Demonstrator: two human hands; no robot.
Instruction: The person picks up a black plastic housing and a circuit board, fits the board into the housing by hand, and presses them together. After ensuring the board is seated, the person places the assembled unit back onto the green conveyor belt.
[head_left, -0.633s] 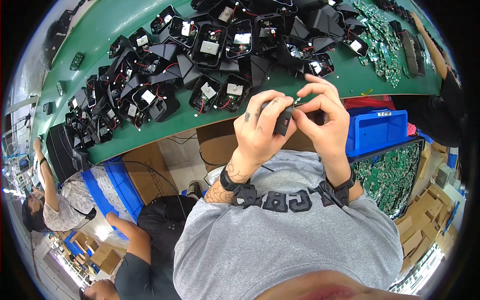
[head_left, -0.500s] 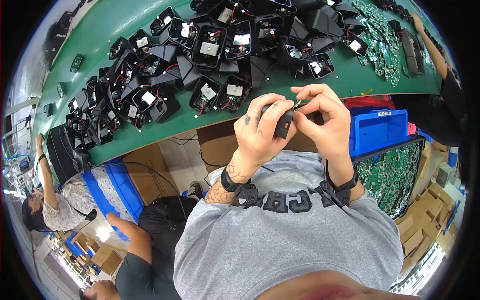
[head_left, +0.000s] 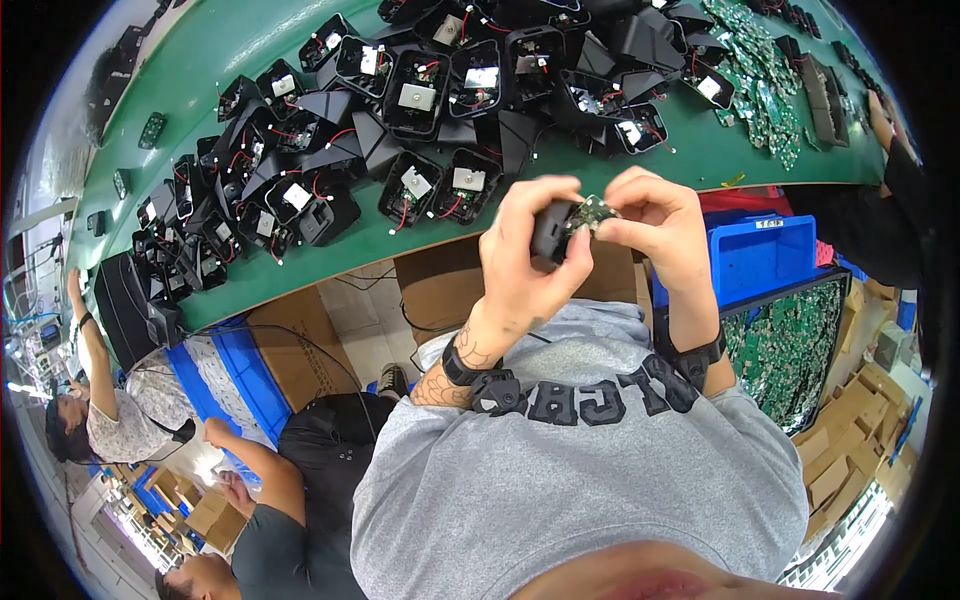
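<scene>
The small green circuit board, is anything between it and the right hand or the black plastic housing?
Nothing visible: the right hand pinches the small green circuit board by its edge, close beside the black plastic housing in the left hand.

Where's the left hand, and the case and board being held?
Left hand (head_left: 524, 274): head view, near the thumb's base.
Case (head_left: 548, 236): head view, its black side.
Board (head_left: 592, 212): head view, its green face.

On your workbench (head_left: 215, 60), electronics housings (head_left: 412, 129) lie at eleven o'clock, circuit boards (head_left: 765, 100) at one. A parts bin (head_left: 765, 265) sits at two.
</scene>
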